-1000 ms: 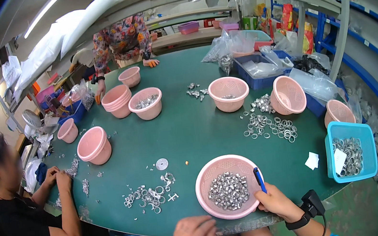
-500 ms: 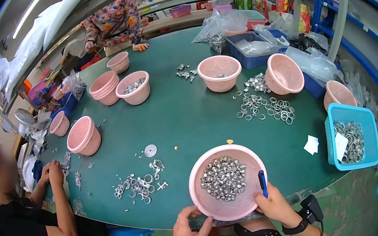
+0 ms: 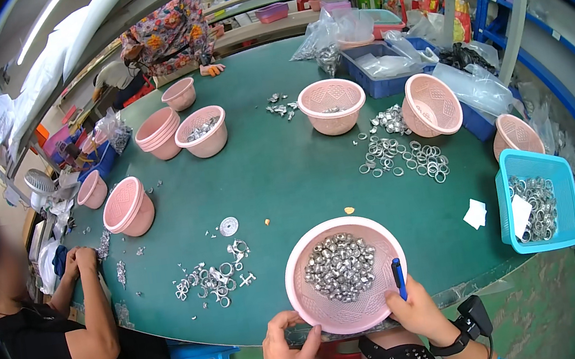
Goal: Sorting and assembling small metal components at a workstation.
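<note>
A round pink plastic basket (image 3: 376, 233) tilts toward me at the table's near edge, with a heap of shiny silver bead-like metal pieces (image 3: 342, 267) inside. My left hand (image 3: 290, 352) grips its lower left side, the fingers against the wall and the thumb near the rim. My right hand (image 3: 416, 308) holds the lower right rim and also keeps a blue pen (image 3: 398, 279) upright between its fingers. Part of each hand's grip is hidden by the basket. Left of it lie loose silver rings and castings (image 3: 215, 281), with a clear round disc (image 3: 229, 226) behind them.
A turquoise basket (image 3: 566, 214) of rings stands at the right, by white paper slips (image 3: 475, 213). More pink baskets (image 3: 336, 125) and ring piles (image 3: 409, 158) lie farther back. A seated person (image 3: 66, 328) works at the left; another person (image 3: 169, 42) stands across the green table (image 3: 258, 176).
My hands keep hold of the basket, which has hardly moved. Across the table, the standing person has shifted slightly. The whole view has moved a little.
</note>
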{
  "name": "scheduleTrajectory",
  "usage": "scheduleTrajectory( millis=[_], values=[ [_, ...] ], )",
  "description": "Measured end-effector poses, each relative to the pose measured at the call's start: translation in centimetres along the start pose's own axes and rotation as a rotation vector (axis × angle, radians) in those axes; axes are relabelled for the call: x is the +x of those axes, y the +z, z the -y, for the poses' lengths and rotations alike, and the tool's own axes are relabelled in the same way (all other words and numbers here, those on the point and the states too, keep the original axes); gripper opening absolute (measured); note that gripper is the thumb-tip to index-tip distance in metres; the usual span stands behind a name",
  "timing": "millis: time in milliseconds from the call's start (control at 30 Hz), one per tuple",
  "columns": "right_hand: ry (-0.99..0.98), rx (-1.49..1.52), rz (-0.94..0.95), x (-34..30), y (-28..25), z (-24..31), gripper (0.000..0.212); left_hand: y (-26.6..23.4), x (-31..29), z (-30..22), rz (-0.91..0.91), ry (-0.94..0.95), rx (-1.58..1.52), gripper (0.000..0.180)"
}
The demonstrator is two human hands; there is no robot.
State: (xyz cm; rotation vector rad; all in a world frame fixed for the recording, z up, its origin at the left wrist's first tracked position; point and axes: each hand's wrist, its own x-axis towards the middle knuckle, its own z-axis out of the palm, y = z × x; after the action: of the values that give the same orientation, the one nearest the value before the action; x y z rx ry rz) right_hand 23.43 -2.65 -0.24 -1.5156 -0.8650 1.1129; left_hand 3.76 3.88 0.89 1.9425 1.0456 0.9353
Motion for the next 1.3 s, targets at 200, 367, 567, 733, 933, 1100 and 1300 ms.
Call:
scheduleTrajectory(
  millis=[200,367,567,733,933,1100,1300],
  values=[
    [-0.007,-0.025,-0.013,-0.1,0.3,0.4,0.035,-0.3,0.6,-0.1,-0.069,0.100,0.164,0.038],
    [0.010,-0.007,-0.040,-0.2,0.6,0.6,0.036,-1.4,2.8,-2.6,-0.058,0.300,0.466,0.031],
    [-0.017,-0.105,-0.074,-0.4,1.4,1.5,0.036,-1.7,5.6,-4.2,0.443,0.451,0.522,0.039],
    [-0.122,-0.129,-0.125,-0.4,1.7,1.5,0.037,2.0,7.8,-3.3,0.517,0.416,0.768,0.049],
    [-0.056,-0.025,-0.089,-0.3,1.5,0.5,0.037,2.7,9.4,-2.7,0.670,0.409,0.778,0.055],
    [-0.035,-0.013,-0.071,0.0,1.4,0.7,0.037,2.2,9.6,-3.0,0.773,0.320,0.704,0.049],
    [-0.014,-0.007,-0.062,-0.2,1.0,0.3,0.037,2.2,7.9,-2.4,0.938,0.390,0.608,0.035]
  ],
)
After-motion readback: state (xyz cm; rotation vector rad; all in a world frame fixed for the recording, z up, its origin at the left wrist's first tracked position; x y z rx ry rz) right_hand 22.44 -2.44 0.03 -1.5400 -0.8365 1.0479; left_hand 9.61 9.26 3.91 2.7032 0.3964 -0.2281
